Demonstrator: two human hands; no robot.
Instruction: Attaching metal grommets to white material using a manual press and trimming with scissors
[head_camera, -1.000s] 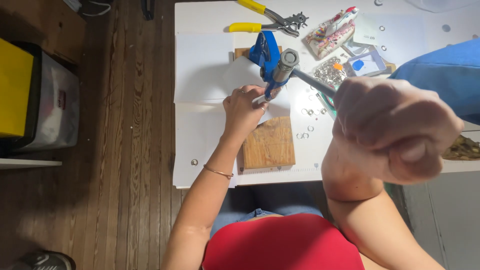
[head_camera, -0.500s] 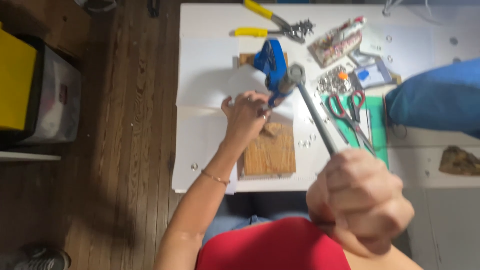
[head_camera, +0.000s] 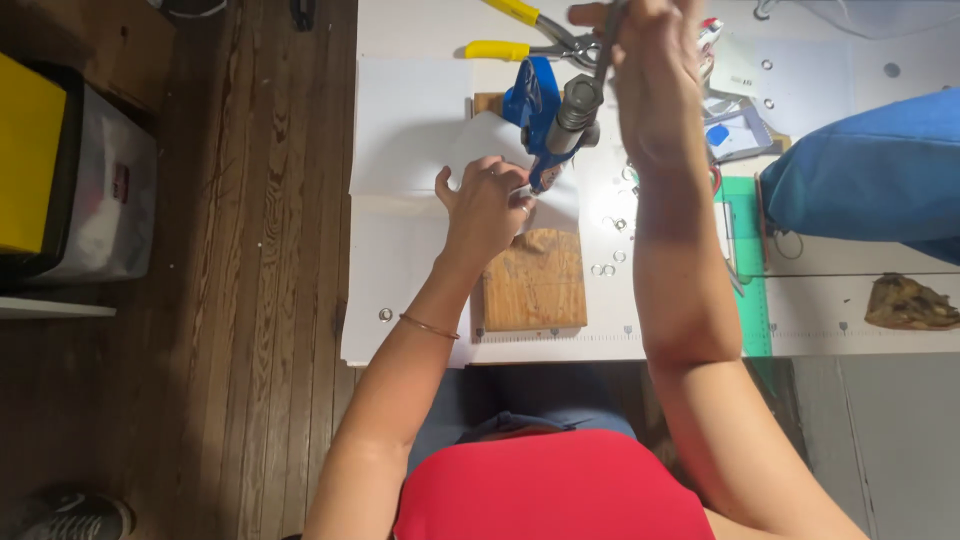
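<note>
On the table (head_camera: 420, 30), a wooden block (head_camera: 535, 285) lies near the front edge. Just beyond it stands the eyelet press (head_camera: 535, 105) on a paper sheet (head_camera: 410, 125). Pliers (head_camera: 520, 40) lie farthest back. Loose eyelets (head_camera: 608, 268) lie right of the block; a bin (head_camera: 95, 190) stands on the floor, left.

You're sitting at a home craft corner rather than a factory bench. The white table (head_camera: 420, 30) stands on a dark wooden plank floor (head_camera: 250, 300), like a living room's. Far on the table lie yellow-handled punch pliers (head_camera: 520, 35), and a blue hand press (head_camera: 535, 100) stands on a small wooden board (head_camera: 535, 285). Loose metal eyelets (head_camera: 605, 268) are scattered to the right, beside a green cutting mat (head_camera: 750, 290). At far left a storage bin with a yellow lid (head_camera: 60, 170) sits on the floor.
</note>
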